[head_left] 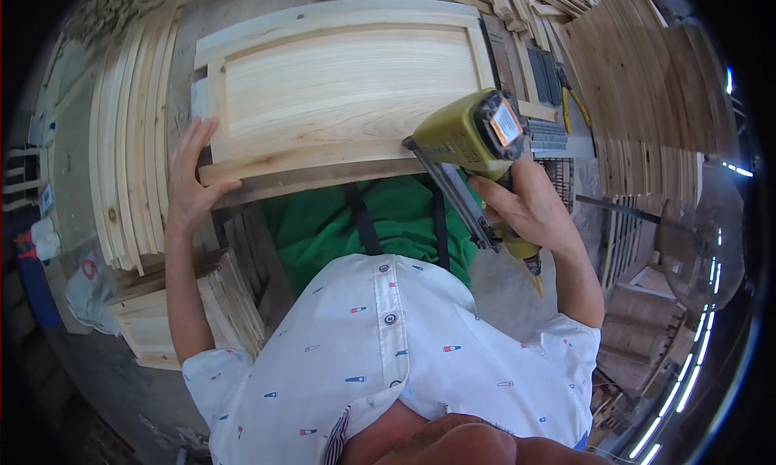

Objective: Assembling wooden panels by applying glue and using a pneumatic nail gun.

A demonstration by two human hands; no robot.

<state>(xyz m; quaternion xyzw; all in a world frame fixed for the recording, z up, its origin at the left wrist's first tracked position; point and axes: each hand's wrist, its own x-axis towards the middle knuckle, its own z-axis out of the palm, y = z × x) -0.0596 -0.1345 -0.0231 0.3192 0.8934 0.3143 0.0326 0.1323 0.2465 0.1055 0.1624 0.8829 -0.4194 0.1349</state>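
Note:
A pale wooden panel [347, 85] set in a frame lies on the bench in front of me. My left hand [194, 170] rests at its near left corner, thumb and fingers spread around the frame's end. In my right hand [529, 198] is an olive-green pneumatic nail gun [461, 134], gripped by its handle. The gun's nose is at the near rail [315, 164] of the frame, toward the right; whether it touches the wood I cannot tell. Its long dark magazine [461, 202] slants back toward me. The fingers on the handle's far side are partly hidden.
Long wooden strips [129, 150] are stacked at the left, with finished-looking panels [194, 311] below them. Right of the frame lie strips of nails [550, 134] and yellow-handled pliers [575, 105]. Stacked boards [647, 93] stand farther right. A yellow air hose [537, 284] hangs from the gun.

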